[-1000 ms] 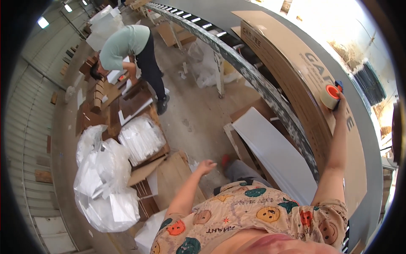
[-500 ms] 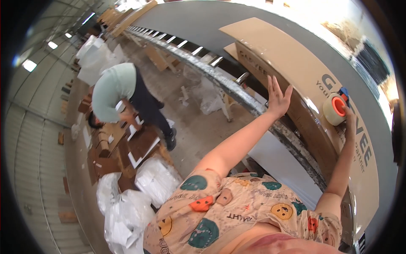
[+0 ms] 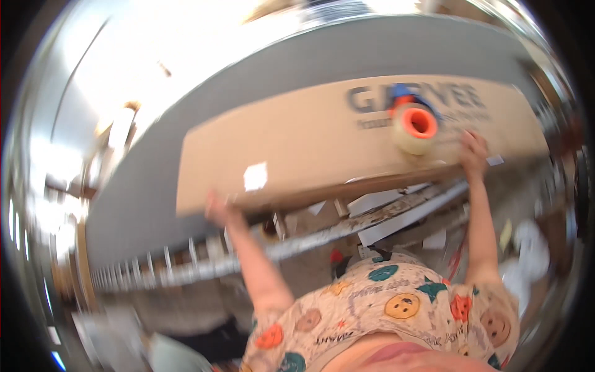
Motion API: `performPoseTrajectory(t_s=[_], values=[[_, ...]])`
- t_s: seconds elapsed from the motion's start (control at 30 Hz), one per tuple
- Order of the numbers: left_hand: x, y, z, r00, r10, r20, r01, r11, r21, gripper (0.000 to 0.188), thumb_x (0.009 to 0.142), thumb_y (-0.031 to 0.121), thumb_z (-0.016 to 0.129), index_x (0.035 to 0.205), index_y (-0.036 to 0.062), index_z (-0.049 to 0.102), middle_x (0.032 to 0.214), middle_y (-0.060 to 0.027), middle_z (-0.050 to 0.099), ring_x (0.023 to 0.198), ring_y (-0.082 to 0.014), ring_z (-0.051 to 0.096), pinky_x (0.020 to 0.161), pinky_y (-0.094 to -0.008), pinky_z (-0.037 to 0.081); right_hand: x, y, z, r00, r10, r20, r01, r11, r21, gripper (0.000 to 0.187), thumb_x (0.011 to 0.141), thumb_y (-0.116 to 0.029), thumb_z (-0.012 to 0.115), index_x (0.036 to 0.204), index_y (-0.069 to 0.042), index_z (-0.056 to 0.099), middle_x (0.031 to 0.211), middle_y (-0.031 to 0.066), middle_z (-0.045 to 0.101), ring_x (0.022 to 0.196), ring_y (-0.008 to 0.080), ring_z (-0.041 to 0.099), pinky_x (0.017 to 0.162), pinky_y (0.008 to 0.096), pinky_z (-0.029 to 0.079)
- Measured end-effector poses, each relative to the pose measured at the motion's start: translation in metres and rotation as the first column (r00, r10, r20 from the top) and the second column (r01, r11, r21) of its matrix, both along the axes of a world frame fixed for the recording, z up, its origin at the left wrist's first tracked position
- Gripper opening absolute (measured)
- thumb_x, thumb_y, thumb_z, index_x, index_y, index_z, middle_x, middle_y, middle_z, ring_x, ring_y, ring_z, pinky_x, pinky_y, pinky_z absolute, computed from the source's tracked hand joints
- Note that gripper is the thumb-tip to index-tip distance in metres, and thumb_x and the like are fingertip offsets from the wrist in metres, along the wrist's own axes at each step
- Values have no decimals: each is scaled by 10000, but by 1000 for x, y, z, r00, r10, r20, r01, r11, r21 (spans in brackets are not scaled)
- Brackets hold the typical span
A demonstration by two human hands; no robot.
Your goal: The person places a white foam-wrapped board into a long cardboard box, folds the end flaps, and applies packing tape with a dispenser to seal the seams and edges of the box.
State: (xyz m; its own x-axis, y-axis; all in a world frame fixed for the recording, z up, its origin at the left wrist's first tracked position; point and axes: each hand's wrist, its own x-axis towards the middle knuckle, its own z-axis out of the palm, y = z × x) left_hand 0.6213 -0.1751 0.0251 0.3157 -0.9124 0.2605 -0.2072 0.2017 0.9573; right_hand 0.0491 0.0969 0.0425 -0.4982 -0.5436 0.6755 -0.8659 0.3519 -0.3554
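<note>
A long brown cardboard box [image 3: 297,146] with dark print lies across the grey surface in front of me, its top flaps down. At the box's front left corner is my left hand [image 3: 221,209], its fingers smeared by motion. My right hand [image 3: 474,155] grips the front edge toward the right end, fingers bent over the top. On the box top, just left of that hand and apart from it, rests a tape dispenser [image 3: 404,99], blue and orange, with a thick roll of pale tape [image 3: 412,137]. A small white patch [image 3: 255,177] shows on the box's left part.
The grey surface [image 3: 279,74] stretches behind and left of the box. A worn metal rail with rollers [image 3: 167,259] runs along the near side. White plastic bags [image 3: 527,248] lie at the right. Part of a person in a pale green top [image 3: 176,354] shows at the lower left.
My view has swung round to face the box squarely. The raised flap at its left end is now down. My left hand has reached the box's corner; my right hand has left the tape dispenser.
</note>
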Motion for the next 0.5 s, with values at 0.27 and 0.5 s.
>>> performPoseTrajectory(t_s=[0.27, 0.5], values=[[47, -13, -16, 933, 194, -303, -133, 968, 212, 558, 853, 416, 587, 1151, -56, 588, 1112, -160, 611, 929, -315, 604, 825, -474, 498, 28, -1, 23, 997, -48, -58, 35, 979, -201, 123, 804, -165, 593, 757, -74, 660, 846, 86, 666, 844, 267, 606, 753, 360, 483], [-29, 62, 1, 974, 132, -182, -114, 988, 108, 660, 881, 481, 505, 1316, -11, 443, 1280, -165, 513, 1155, -321, 496, 959, -460, 418, 18, 24, 19, 993, 35, -109, -66, 955, -288, 72, 718, -120, 599, 667, -69, 597, 757, 72, 637, 696, 247, 607, 629, 341, 490]])
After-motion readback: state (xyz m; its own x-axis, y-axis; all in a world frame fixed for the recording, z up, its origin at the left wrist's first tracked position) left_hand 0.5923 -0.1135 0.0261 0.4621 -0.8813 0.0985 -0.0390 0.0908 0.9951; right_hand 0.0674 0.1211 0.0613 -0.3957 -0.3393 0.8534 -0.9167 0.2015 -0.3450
